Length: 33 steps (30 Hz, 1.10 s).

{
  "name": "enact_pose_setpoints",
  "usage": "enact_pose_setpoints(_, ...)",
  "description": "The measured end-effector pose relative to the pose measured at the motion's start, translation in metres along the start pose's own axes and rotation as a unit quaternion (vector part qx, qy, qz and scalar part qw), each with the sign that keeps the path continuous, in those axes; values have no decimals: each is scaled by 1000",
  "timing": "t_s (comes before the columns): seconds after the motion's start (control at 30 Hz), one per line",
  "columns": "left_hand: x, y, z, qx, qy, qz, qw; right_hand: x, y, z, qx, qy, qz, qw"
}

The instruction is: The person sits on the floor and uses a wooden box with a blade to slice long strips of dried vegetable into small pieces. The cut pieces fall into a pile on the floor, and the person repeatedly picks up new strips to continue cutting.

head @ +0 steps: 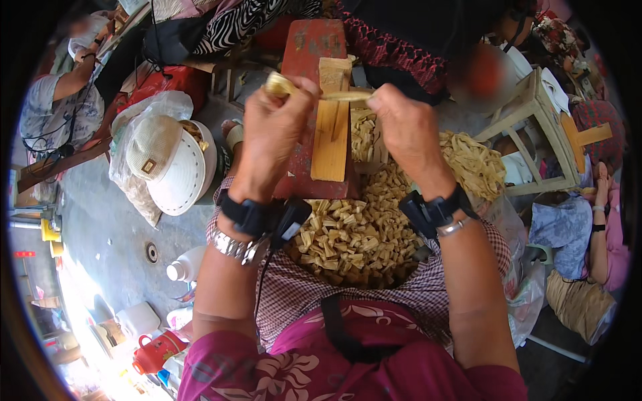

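Observation:
My left hand (278, 133) grips a folded piece of pale yellow plant-fibre strip (279, 85), raised over the left edge of a worn red wooden bench (293, 150). From it a narrow length of strip (346, 95) stretches across to my right hand (404, 125), which pinches its far end between thumb and fingers. Beneath the strip, a wooden block (329, 160) with a groove along it lies on the bench. Small folded pieces of the same strip (356, 235) are heaped in my lap, on checked cloth (296, 301).
Loose strips (474, 163) lie in a pile to the right, near a wooden stool (536, 135). At left, a white-brimmed hat (175, 170) rests on a tub beside a plastic bag. A white bottle (186, 264) and a red jug (158, 353) stand lower left. Other people sit at both sides.

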<state>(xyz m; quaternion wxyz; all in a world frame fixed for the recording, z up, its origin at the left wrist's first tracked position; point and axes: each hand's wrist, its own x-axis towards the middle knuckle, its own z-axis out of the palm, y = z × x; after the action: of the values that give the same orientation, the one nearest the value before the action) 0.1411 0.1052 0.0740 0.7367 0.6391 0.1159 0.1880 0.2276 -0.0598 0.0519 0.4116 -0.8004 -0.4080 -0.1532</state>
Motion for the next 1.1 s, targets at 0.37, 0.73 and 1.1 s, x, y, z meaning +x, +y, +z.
enact_pose_setpoints(0.37,-125,-21,-42,229,-200,-272,913,-114,-52,1,261,-133,180,939)
enact_pose_setpoints(0.73,-178,-85,13,-302,-246,-471,792,-174,-149,18,352,-295,-103,882)
enact_pose_setpoints(1.1,-179,-48,6,-397,-215,-403,796,-173,-179,-8,471,-222,-97,848)
